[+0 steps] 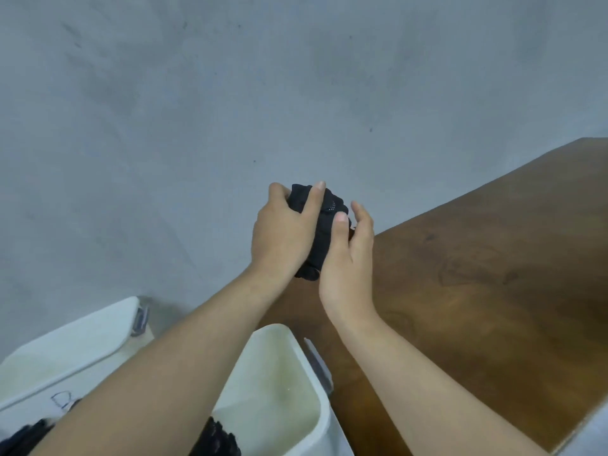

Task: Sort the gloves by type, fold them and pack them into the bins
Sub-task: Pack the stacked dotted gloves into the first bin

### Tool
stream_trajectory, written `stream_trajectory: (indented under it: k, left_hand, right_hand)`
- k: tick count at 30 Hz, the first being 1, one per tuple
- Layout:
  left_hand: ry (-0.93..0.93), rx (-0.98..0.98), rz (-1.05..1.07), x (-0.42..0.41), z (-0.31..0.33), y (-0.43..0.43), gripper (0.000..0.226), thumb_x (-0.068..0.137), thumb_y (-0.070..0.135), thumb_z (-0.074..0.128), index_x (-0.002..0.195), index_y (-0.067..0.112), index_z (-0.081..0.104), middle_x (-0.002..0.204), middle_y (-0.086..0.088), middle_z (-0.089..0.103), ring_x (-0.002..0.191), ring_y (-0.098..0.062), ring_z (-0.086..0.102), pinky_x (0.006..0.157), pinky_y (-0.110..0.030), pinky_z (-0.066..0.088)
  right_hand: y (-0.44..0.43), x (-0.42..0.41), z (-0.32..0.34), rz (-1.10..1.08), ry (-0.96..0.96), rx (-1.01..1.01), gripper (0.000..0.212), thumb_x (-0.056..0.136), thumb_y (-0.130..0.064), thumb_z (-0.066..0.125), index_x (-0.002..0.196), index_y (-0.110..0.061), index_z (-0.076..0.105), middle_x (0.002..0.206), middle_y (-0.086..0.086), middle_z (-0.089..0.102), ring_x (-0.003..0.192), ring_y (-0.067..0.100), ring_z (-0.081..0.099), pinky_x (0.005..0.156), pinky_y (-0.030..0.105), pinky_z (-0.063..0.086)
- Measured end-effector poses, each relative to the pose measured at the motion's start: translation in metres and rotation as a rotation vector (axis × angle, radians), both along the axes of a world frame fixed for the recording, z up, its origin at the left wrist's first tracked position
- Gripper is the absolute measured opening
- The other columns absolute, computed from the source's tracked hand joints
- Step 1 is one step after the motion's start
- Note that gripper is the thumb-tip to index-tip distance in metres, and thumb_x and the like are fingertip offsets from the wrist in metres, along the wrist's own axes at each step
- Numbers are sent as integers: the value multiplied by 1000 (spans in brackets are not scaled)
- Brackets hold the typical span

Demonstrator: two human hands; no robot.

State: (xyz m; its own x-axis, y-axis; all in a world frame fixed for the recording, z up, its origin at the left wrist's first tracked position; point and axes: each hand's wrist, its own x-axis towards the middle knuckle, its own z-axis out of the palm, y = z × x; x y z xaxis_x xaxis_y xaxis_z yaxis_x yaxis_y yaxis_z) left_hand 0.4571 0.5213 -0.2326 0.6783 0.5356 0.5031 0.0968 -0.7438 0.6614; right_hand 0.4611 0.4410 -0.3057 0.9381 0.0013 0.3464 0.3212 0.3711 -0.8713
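While the bundle sits between both hands, the fold wants tightening before it goes anywhere. I'd tuck in the loose end hanging at the bottom, squeeze the roll compact, then lower it into whichever bin holds its kind.

The bundled black knit glove (324,205) is over the corner of the dark brown wooden table (493,258). Whether its lower end touches the wood I cannot tell. The left hand (283,232) wraps it from one side, fingers curled round the far edge and thumb laid across the top. The right hand (348,258) meets it from the other side, thumb pressed on the fabric and fingers nearly straight behind, pinching rather than clenching.

Both forearms reach out over the left white plastic bin (65,350) and the right white plastic bin (279,390), where more dark knit fabric (215,439) shows.
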Motion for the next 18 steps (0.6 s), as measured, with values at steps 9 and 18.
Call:
stream_trajectory:
  k: [9,18]
  left_hand:
    - [-282,-238,44,-141,21,21,47,97,74,52,95,28,60,86,11,71,74,3,66,62,-26,45]
    - [-347,-458,97,-205,-14,59,54,97,73,52,91,22,67,81,9,72,70,-2,67,65,-30,51]
  right_hand:
    - [30,-86,57,239,-76,45,55,98,-69,58,149,-48,50,124,-25,65,109,-10,66,85,14,55]
    - [60,-133,46,614,30,-97,51,85,-63,79,125,-32,71,120,-1,77,110,19,76,91,44,64]
